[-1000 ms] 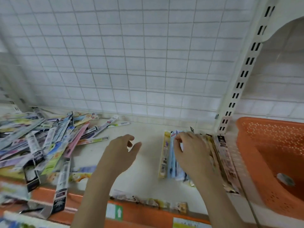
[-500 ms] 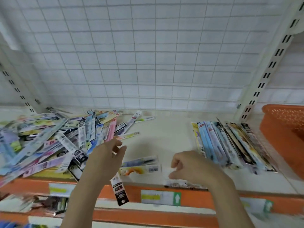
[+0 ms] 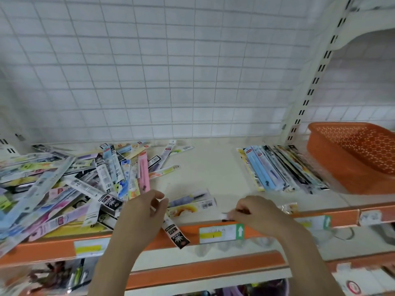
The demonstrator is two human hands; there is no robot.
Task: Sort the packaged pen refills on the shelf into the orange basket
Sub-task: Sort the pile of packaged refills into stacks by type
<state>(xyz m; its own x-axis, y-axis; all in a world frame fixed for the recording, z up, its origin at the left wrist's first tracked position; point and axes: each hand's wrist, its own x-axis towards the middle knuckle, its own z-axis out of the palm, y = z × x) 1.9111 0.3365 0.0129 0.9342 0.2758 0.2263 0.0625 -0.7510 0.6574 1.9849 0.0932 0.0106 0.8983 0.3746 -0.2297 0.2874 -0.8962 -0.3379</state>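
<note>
Right hand (image 3: 254,212) pinching a small white packet edge at the shelf lip, six o'clock; left hand (image 3: 143,212) loosely curled, apparently holding nothing. Aligned refill packs (image 3: 280,167) staged beside orange basket (image 3: 350,154), three o'clock; jumbled refill pile (image 3: 70,180) at nine.

At the right edge of the frame I see an orange perforated plastic basket (image 3: 352,159), matt. The thin packaged pen refills (image 3: 282,167) beside it, and the heap at left (image 3: 64,184), look like glossy printed film. The cream shelf board (image 3: 213,167) appears smooth; behind it, white-coated metal wire grid (image 3: 171,71).
</note>
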